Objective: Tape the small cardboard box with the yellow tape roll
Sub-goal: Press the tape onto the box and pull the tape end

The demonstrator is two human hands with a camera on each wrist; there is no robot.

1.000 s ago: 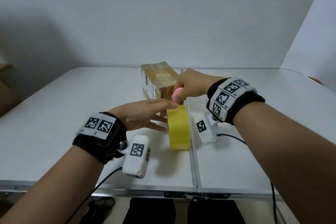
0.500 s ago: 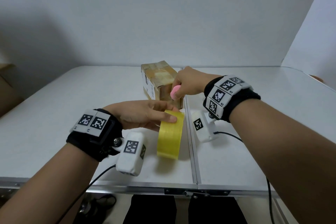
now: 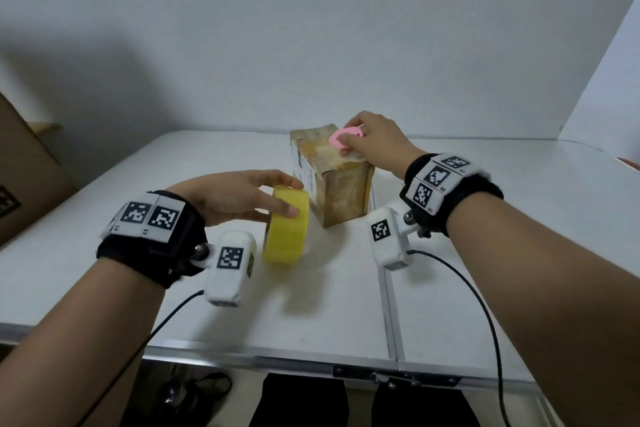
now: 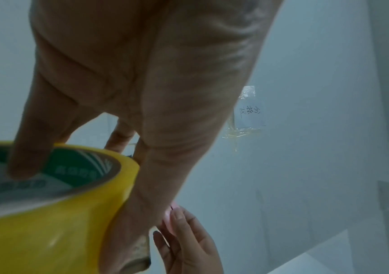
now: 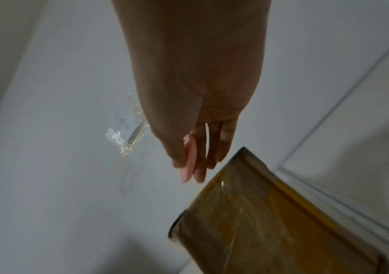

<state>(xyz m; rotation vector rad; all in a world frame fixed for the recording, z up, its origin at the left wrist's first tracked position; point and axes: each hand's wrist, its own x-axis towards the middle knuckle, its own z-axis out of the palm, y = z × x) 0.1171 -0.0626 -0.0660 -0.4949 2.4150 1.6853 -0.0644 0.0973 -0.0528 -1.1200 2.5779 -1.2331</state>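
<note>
The small cardboard box (image 3: 341, 196) stands on the white table (image 3: 485, 218), its top and sides glossy with tape. My left hand (image 3: 291, 196) grips the yellow tape roll (image 3: 286, 234) just left of the box's near corner. In the left wrist view the thumb (image 4: 24, 152) sits inside the roll's (image 4: 47, 218) core, with the fingers on its outer face. My right hand (image 3: 346, 144) rests on the box top and pinches a small pink cutter (image 3: 341, 136). The right wrist view shows that cutter (image 5: 189, 153) between thumb and fingers, beside the box (image 5: 270, 222).
A large brown carton (image 3: 24, 184) stands off the table's left side. A seam (image 3: 389, 305) splits the tabletop to the right of the roll. Camera cables hang over the front edge (image 3: 277, 354). A taped paper note (image 4: 250, 115) is stuck on the wall.
My right hand has moved with the pink cutter from the box's near end onto its top. My left hand has drawn the yellow roll off to the left of the box.
</note>
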